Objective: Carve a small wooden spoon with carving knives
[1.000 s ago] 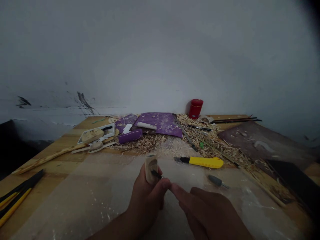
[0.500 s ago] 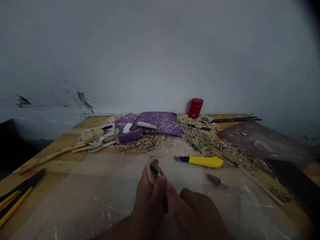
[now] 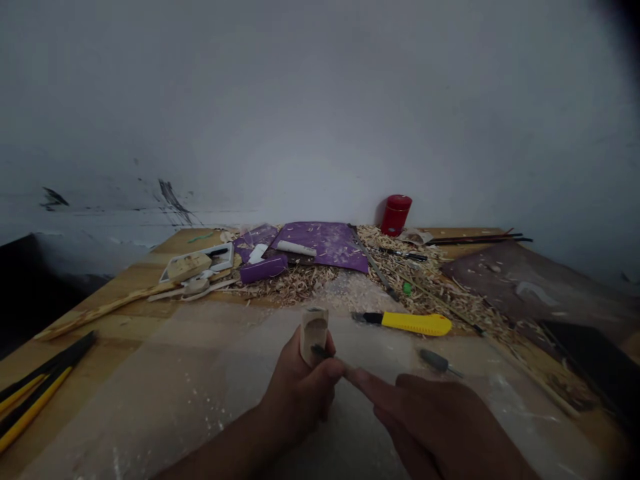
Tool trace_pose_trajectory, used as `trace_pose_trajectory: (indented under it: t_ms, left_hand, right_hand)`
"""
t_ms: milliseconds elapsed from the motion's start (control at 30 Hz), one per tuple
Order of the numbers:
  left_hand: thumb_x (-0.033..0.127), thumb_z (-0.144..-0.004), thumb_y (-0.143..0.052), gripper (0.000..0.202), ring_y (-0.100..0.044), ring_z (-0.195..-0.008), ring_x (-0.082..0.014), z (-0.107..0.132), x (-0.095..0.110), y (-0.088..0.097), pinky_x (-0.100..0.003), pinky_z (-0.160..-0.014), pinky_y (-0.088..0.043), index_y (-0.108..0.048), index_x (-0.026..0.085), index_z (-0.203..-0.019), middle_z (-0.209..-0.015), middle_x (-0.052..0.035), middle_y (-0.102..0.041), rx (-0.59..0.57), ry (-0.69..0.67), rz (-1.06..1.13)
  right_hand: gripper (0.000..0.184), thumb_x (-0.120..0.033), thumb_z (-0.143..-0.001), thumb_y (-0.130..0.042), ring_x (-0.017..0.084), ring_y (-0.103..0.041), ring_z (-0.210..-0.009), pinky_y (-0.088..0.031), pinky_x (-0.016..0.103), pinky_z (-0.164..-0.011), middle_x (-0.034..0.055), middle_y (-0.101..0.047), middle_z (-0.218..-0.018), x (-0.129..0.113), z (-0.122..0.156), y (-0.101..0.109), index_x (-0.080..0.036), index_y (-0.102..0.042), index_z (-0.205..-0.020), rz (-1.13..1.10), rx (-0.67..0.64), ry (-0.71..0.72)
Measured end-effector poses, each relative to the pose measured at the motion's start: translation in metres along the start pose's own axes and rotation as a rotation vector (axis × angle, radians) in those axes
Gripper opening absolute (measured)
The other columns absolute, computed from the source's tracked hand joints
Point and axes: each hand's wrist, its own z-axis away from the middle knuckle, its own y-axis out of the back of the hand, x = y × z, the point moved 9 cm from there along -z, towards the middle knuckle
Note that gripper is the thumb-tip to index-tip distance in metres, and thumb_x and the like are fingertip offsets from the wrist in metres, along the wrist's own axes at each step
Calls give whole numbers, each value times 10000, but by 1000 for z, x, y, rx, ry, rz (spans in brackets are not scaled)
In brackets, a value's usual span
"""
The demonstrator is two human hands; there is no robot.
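Observation:
My left hand (image 3: 300, 390) is wrapped round a small pale wooden block (image 3: 314, 325), held upright above the plastic-covered table. A shallow hollow shows on the block's face. My right hand (image 3: 425, 413) grips a thin carving tool (image 3: 320, 351), its dark tip against the lower part of the hollow. The left thumb presses near the tool's shaft, and the right fingers hide most of its handle. Beyond the hands lies a yellow utility knife (image 3: 417, 323). Near the right hand rests a grey cone-shaped grinding bit (image 3: 434, 361).
Wood shavings (image 3: 295, 287) are heaped at the back around a purple sheet (image 3: 330, 243). A red canister (image 3: 396, 215) stands by the wall. At left are a white tray (image 3: 227, 257), a long stick (image 3: 107, 307) and a yellow-and-black-handled tool (image 3: 47, 387). A dark flat object (image 3: 590, 363) lies right.
The wooden block has turned so its hollow faces me more. My right hand has moved right and swung round, with the tool now lying more sideways.

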Motion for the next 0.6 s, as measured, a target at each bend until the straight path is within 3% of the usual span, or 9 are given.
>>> trace_pose_trajectory:
  t_ms: [133, 400, 600]
  left_hand:
    - [535, -670, -612, 414, -333, -288, -26, 7, 3, 5, -119, -289, -266, -390, 204, -785, -429, 111, -414, 163, -63, -116]
    - [546, -751, -507, 366, -339, -294, -26, 13, 11, 6, -119, -291, -280, -384, 203, -788, -456, 100, -435, 288, -103, -144]
    - [574, -769, -448, 378, -349, -298, -39, 15, 16, 7, -127, -283, -277, -411, 198, -785, -443, 85, -429, 319, -113, -139]
  right_hand:
    - [430, -91, -840, -326, 146, -540, -448, -353, 239, -411, -23, -568, -594, -5, 0, -4, -190, -380, -1255, 78, 22, 23]
    - [384, -118, -881, -278, 156, -541, -446, -347, 255, -408, -7, -569, -607, -14, -2, -13, -138, -308, -1264, 133, 157, 68]
    - [352, -156, -917, -245, 151, -541, -449, -352, 252, -409, -4, -557, -607, -17, -2, -22, -110, -312, -1259, 113, 171, 64]
